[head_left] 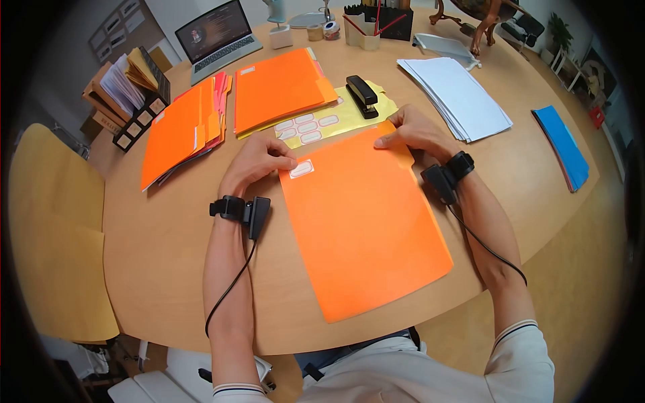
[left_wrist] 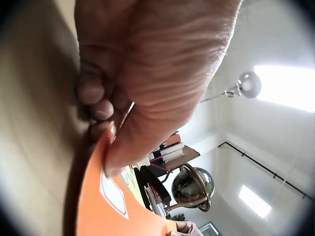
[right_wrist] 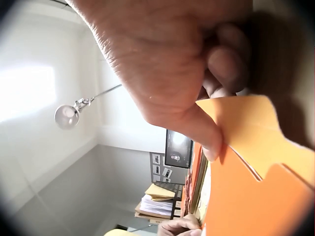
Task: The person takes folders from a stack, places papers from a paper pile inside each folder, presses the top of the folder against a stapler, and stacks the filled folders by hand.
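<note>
An orange file folder (head_left: 366, 221) with a white label (head_left: 302, 168) near its upper left corner lies in front of me. My left hand (head_left: 259, 161) pinches that corner between thumb and fingers, right beside the label (left_wrist: 114, 196). At the upper right corner my right hand (head_left: 420, 134) grips the folder, thumb on top, near its tab (right_wrist: 246, 118). Just beyond the folder's top edge lies a yellow sheet of labels (head_left: 306, 129), with a black stapler (head_left: 363, 96) standing on it.
Two stacks of orange folders (head_left: 282, 91) (head_left: 181, 131) lie at the back left, by a file holder (head_left: 141, 121) and a laptop (head_left: 218, 40). White papers (head_left: 457, 97) and a blue folder (head_left: 561, 148) lie to the right. Pen holders (head_left: 363, 33) stand at the back.
</note>
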### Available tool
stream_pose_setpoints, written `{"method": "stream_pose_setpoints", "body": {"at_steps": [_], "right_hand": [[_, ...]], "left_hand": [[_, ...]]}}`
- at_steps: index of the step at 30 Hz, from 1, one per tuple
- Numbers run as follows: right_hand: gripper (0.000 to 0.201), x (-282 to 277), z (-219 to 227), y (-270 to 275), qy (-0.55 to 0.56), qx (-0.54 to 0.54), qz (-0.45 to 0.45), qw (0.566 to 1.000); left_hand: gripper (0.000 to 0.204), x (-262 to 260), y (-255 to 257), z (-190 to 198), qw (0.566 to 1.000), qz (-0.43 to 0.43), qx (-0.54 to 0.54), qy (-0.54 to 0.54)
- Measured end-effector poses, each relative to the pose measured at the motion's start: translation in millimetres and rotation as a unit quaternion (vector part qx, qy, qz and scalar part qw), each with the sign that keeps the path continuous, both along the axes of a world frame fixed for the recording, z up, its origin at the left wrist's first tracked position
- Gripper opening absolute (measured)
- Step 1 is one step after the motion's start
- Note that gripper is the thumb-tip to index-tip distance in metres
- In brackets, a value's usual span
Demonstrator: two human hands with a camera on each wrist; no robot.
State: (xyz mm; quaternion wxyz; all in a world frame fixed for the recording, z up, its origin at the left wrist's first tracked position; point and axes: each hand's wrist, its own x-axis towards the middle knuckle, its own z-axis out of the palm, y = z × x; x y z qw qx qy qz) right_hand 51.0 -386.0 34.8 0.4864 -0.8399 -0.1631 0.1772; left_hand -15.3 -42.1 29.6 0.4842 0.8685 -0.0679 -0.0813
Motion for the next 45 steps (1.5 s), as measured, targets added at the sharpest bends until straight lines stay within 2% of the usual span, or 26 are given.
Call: {"method": "stream_pose_setpoints", "body": {"at_steps": [5, 7, 8, 9, 10, 11, 12, 13, 14, 16, 17, 20, 23, 27, 29, 30, 32, 33, 34, 36, 37, 39, 41, 43, 44, 45], "right_hand": [[0.02, -12, 13, -1, 0.057, 0.032, 0.016, 0.998], [0.02, -11, 10, -3, 0.075, 0.062, 0.029, 0.995], [0.024, -14, 9, -3, 0.121, 0.14, -0.014, 0.983], [0.028, -15, 8, -3, 0.166, 0.217, -0.055, 0.96], [0.028, -14, 7, -5, 0.167, 0.218, -0.051, 0.96], [0.031, -13, 7, -8, 0.167, 0.275, -0.08, 0.944], [0.036, -11, 7, -9, 0.168, 0.33, -0.106, 0.923], [0.034, -13, 9, -9, 0.116, 0.321, -0.138, 0.93], [0.034, 0, -4, -17, 0.119, 0.322, -0.131, 0.93], [0.027, 23, -25, -26, 0.098, 0.409, -0.1, 0.902], [0.023, 23, -31, -19, 0.063, 0.437, -0.147, 0.885], [0.021, 21, -33, -15, 0.062, 0.451, -0.179, 0.872], [0.021, 24, -38, -15, 0.041, 0.455, -0.208, 0.865], [0.022, 24, -41, -14, 0.036, 0.474, -0.224, 0.851], [0.021, 24, -41, -12, 0.018, 0.465, -0.251, 0.849], [0.021, 24, -42, -12, 0.018, 0.465, -0.25, 0.849], [0.02, 21, -39, -10, 0.019, 0.497, -0.232, 0.836], [0.02, 19, -38, -9, 0.019, 0.496, -0.23, 0.837], [0.02, 18, -37, -9, 0.016, 0.501, -0.211, 0.839], [0.02, 21, -39, -11, 0.012, 0.506, -0.19, 0.841], [0.026, 23, -40, -10, 0.019, 0.505, -0.198, 0.84], [0.032, 23, -41, -11, 0.026, 0.505, -0.205, 0.838], [0.05, 7, -22, -2, 0.045, 0.516, -0.157, 0.841], [0.057, 7, -22, -3, 0.047, 0.49, -0.156, 0.856], [0.065, 8, -23, -3, 0.048, 0.463, -0.157, 0.871], [0.065, 8, -23, -3, 0.048, 0.464, -0.157, 0.87]], "left_hand": [[0.013, 0, 4, 0, 1.0, -0.009, 0.004, 0.011], [0.03, -3, 6, 0, 0.995, 0.003, -0.082, 0.058], [0.03, -6, 5, 2, 0.995, 0.005, -0.082, 0.058], [0.044, -9, 3, 3, 0.987, 0.019, -0.153, 0.032], [0.059, -12, 2, 5, 0.974, 0.034, -0.224, 0.006], [0.059, -8, 7, -3, 0.974, 0.041, -0.221, 0.004], [0.072, 1, 16, -18, 0.956, 0.011, -0.293, 0.021], [0.085, 4, 24, -26, 0.931, -0.019, -0.363, 0.036], [0.085, 0, 27, -23, 0.932, -0.012, -0.361, 0.034], [0.104, -7, 25, -16, 0.879, -0.006, -0.476, 0.034], [0.104, -10, 22, -13, 0.879, -0.003, -0.476, 0.032], [0.118, -16, 10, -3, 0.834, -0.005, -0.551, -0.007], [0.122, -14, 9, -5, 0.843, -0.017, -0.537, -0.004], [0.122, -17, 11, -9, 0.843, -0.043, -0.536, 0.009], [0.125, -17, 13, -10, 0.818, -0.111, -0.562, 0.054], [0.125, -12, 17, -15, 0.818, -0.11, -0.562, 0.053], [0.117, -5, 18, -10, 0.839, -0.182, -0.495, 0.133], [0.093, -7, 12, -14, 0.903, -0.134, -0.399, 0.087], [0.093, -15, -1, 0, 0.903, -0.133, -0.4, 0.086], [0.062, -25, -19, 17, 0.976, -0.042, -0.19, 0.096], [0.044, -21, -20, 17, 0.963, -0.027, -0.234, 0.131], [0.041, -13, -12, 10, 0.963, -0.007, -0.237, 0.128], [0.037, -6, -2, 0, 0.962, 0.014, -0.241, 0.125], [0.037, 1, 7, -7, 0.928, 0.068, -0.366, 0.012], [0.037, 5, 13, -9, 0.928, 0.069, -0.365, 0.013], [0.037, 8, 22, -10, 0.905, 0.127, -0.404, -0.033]]}}
